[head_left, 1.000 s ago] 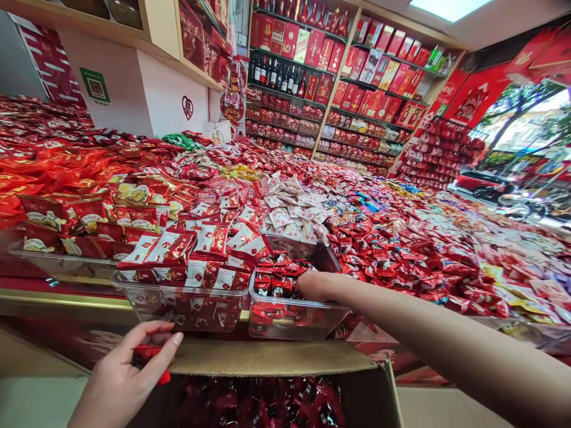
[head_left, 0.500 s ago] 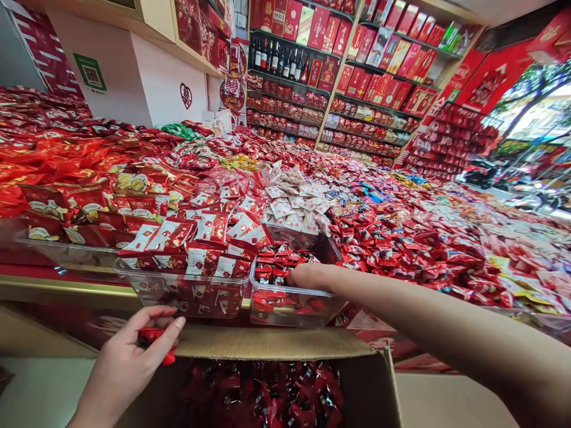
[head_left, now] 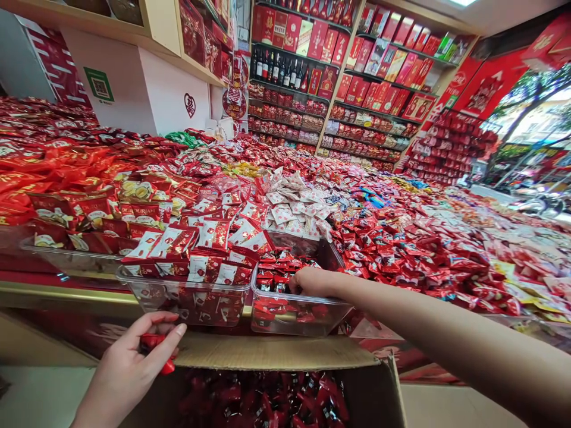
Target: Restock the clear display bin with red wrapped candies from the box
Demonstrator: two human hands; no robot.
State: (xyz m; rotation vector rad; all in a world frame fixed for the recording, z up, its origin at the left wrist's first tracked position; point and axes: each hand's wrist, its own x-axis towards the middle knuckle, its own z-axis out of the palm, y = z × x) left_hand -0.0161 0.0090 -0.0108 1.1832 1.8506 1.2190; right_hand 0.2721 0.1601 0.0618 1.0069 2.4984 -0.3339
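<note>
My left hand (head_left: pixel 136 362) is at the lower left, its fingers curled round a red object (head_left: pixel 156 351), perhaps a wrapped candy. It hangs over the left edge of an open cardboard box (head_left: pixel 276 352) holding dark red wrapped candies (head_left: pixel 267 398). My right hand (head_left: pixel 314 282) reaches into a clear plastic bin (head_left: pixel 297 318) of small red wrapped candies (head_left: pixel 276 279); its fingers bend down among them and the tips are hidden. Left of that bin stands another clear bin (head_left: pixel 187 303), heaped with red and white packets (head_left: pixel 214 235).
Heaps of wrapped sweets (head_left: pixel 401 244) cover the counter behind the bins. Durian packets (head_left: pixel 138 211) fill a bin at the left. Shelves (head_left: pixel 332 101) of red boxes and bottles stand behind, and a white pillar (head_left: pixel 173 89) rises at the left.
The view has tilted slightly up, so the scene sits a little lower. My right hand is still in the bin, with its knuckles showing more. My left hand keeps its hold on the red object.
</note>
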